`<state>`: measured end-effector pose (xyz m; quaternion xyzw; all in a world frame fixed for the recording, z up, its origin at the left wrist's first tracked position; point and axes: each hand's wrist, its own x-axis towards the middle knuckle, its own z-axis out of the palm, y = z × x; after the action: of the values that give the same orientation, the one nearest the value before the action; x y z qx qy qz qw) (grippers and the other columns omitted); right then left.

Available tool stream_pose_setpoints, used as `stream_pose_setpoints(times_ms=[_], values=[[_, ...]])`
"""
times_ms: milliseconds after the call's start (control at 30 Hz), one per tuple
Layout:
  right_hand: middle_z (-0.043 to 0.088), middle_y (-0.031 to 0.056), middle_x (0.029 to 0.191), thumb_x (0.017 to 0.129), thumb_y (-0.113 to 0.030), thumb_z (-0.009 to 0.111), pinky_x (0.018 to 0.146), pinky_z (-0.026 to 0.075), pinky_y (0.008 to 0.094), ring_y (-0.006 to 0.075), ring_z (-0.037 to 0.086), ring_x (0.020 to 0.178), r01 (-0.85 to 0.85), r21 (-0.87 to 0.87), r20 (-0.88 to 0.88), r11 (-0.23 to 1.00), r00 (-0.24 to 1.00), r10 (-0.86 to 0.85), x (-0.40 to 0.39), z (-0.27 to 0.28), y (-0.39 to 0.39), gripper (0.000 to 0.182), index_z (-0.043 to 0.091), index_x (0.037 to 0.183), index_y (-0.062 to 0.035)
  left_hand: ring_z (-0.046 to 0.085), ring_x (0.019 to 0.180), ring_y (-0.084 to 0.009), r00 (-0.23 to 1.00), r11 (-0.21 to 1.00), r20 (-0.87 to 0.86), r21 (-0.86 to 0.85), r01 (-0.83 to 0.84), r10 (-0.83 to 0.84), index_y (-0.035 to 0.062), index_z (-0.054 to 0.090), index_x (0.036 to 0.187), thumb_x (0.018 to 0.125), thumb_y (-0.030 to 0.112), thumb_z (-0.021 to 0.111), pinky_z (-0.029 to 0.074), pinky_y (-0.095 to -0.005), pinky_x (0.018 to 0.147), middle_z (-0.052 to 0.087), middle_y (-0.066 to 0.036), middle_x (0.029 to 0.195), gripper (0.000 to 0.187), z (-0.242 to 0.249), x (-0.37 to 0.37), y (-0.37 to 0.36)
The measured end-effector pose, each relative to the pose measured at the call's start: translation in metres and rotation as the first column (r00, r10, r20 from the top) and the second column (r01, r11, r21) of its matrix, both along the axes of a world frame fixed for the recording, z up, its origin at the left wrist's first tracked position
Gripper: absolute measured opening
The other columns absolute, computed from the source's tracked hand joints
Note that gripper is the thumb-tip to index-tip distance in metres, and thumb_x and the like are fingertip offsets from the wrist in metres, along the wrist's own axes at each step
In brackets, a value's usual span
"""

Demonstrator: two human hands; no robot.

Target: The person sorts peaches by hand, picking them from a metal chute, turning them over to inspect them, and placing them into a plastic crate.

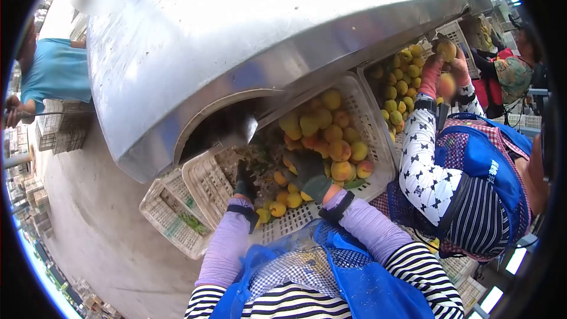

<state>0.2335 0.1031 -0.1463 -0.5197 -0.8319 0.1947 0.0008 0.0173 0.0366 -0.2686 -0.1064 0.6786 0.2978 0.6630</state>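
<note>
Yellow and red fruit [339, 150] lies in a white slatted crate [378, 136] below the metal machine. My right hand [311, 174], in a dark glove, is over the fruit with its fingers bent down among several pieces; whether it grips one is hidden. At the left side of the fruit, my left hand [245, 183], also gloved, has its fingers pointing up and apart, with nothing visible between them. Smaller yellow fruit [282, 198] lies between my two hands. Another white crate [204, 186] adjoins on the left.
A large metal machine [266, 29] with a dark curved opening rises ahead. A co-worker [478, 171] on the right handles fruit over another crate of fruit [401, 85]. A person in blue [56, 74] stands at far left near stacked crates [62, 127]. A lower crate [171, 215] sits at left.
</note>
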Motion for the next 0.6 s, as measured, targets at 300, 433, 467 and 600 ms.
stream_pose_setpoints(times_ms=[300,433,467,600], values=[[0.063,0.0213,0.119,0.084,-0.034,0.069,0.098,0.044,0.0479,0.0385,0.058,0.113,0.464,0.018,-0.088,0.886,0.883,-0.461,0.075,-0.049,0.147,0.05,0.061,0.12,-0.0007,0.063,0.102,-0.018,0.974,0.957,0.146,0.259,0.132,-0.174,0.0173,0.043,0.146,0.096,0.056,0.05,0.047,-0.0362,0.092,0.06,-0.007,0.128,0.064,-0.011,0.027,0.07],[0.062,0.0214,0.121,0.083,-0.037,0.07,0.1,0.043,0.0472,0.0382,0.057,0.115,0.412,-0.1,0.063,0.906,0.911,-0.408,0.075,-0.064,0.154,0.054,0.06,0.122,-0.001,0.055,0.119,-0.0217,0.964,0.836,0.114,0.53,0.145,-0.24,0.0105,0.033,0.152,0.094,0.052,0.057,0.05,-0.0303,0.088,0.048,-0.011,0.144,0.076,-0.017,0.042,0.105],[0.061,0.0214,0.122,0.083,-0.038,0.07,0.1,0.043,0.047,0.0381,0.057,0.115,0.404,-0.134,0.083,0.905,0.915,-0.396,0.075,-0.07,0.151,0.055,0.059,0.123,-0.0011,0.055,0.119,-0.0216,0.962,0.817,0.103,0.555,0.156,-0.254,0.0102,0.033,0.152,0.094,0.051,0.058,0.05,-0.0305,0.088,0.048,-0.011,0.143,0.075,-0.031,0.043,0.107],[0.06,0.0215,0.123,0.082,-0.041,0.071,0.101,0.042,0.0464,0.0378,0.056,0.117,0.372,-0.245,0.116,0.895,0.928,-0.354,0.059,-0.076,0.132,0.06,0.058,0.125,-0.0014,0.056,0.117,-0.0213,0.956,0.752,0.056,0.631,0.19,-0.289,0.0089,0.032,0.152,0.093,0.045,0.06,0.05,-0.0317,0.089,0.05,-0.01,0.141,0.074,-0.089,0.032,0.101]])
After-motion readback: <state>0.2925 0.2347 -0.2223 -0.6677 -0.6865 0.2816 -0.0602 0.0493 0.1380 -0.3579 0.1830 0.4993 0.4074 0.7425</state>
